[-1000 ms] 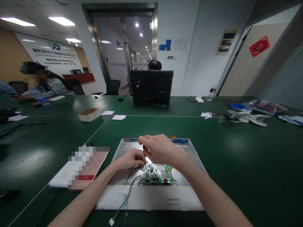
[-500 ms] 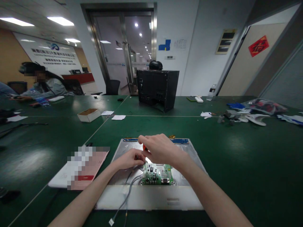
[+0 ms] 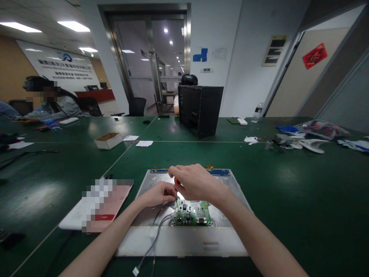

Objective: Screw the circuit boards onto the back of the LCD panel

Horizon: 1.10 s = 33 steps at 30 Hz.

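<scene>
A silver metal panel (image 3: 227, 188) lies flat on the green table in front of me, with a small green circuit board (image 3: 192, 214) mounted near its front edge. My right hand (image 3: 196, 182) is closed around a screwdriver (image 3: 175, 184) with an orange handle, its tip at the board's top left corner. My left hand (image 3: 157, 194) pinches at the screwdriver's shaft right beside that corner. Grey cables (image 3: 157, 231) run from the board off the panel's front.
A pink and white booklet (image 3: 98, 209) lies left of the panel. Further back stand a small cardboard box (image 3: 108, 140), paper slips and a black monitor housing (image 3: 200, 109) held by a person behind it. Parts and bags (image 3: 311, 136) lie at right. Another person sits far left.
The black monitor housing at the back has been turned and shifted right. My hands stay at the board's corner with barely any motion.
</scene>
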Each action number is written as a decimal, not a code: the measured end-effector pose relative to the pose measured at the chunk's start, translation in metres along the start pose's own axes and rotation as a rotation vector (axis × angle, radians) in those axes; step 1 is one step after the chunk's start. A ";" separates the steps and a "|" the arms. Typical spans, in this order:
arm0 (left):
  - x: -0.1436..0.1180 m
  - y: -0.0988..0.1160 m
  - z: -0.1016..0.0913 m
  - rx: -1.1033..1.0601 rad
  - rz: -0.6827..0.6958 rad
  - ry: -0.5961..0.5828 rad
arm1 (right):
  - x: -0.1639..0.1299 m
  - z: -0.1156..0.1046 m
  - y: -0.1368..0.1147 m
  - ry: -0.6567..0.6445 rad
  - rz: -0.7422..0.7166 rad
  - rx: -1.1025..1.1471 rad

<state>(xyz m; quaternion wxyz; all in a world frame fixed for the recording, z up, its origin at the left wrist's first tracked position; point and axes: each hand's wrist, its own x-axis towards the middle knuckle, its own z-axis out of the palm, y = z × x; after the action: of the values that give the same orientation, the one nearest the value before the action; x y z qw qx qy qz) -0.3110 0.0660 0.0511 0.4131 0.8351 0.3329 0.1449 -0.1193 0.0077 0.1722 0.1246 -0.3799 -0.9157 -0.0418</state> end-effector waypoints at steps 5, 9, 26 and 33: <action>0.000 0.003 -0.001 0.019 0.001 -0.020 | 0.002 0.002 0.001 0.005 0.035 -0.045; 0.001 -0.003 0.002 -0.017 0.009 -0.002 | -0.002 0.000 0.001 0.003 0.008 0.012; 0.001 -0.003 0.001 -0.011 0.041 -0.011 | -0.002 0.001 0.002 -0.009 -0.005 0.018; 0.000 0.005 0.000 0.023 0.017 -0.016 | 0.002 0.003 0.000 0.001 0.055 -0.020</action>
<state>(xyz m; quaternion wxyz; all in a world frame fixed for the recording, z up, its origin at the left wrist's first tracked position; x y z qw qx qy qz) -0.3094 0.0641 0.0551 0.4048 0.8438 0.3242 0.1381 -0.1214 0.0096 0.1699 0.1223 -0.4060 -0.9044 -0.0476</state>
